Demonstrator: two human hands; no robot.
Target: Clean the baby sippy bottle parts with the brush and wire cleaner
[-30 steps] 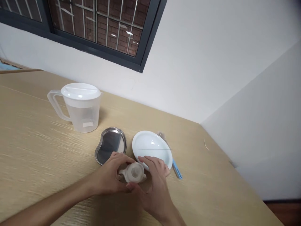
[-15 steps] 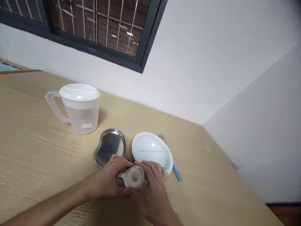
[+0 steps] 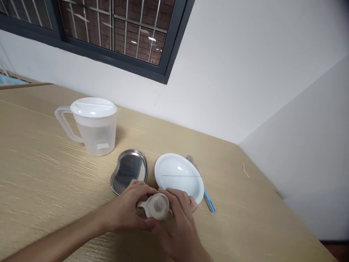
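Between my two hands is a small, translucent white, round-topped plastic piece (image 3: 158,206) with a looped tab on its left side. My left hand (image 3: 127,207) curls around the tab side. My right hand (image 3: 178,218) grips the piece from the right, its thumb below and fingers above. Most of the underside is hidden by my hands. Just beyond my left hand lies a kidney-shaped steel tray (image 3: 128,169). A white oval bowl (image 3: 178,165) stands behind my right hand, with a thin straight line across it that I cannot identify.
A lidded translucent pitcher (image 3: 95,127) stands at the back left. Beside the bowl, a brush-like tool with a blue handle (image 3: 209,202) lies partly hidden. A thin pale strip (image 3: 245,171) rests on the wooden table (image 3: 256,214) at right. The white wall (image 3: 207,91) borders the table.
The view has shifted a little, so the tableware and pitcher appear slightly farther right. Both hands keep the same hold on the plastic piece.
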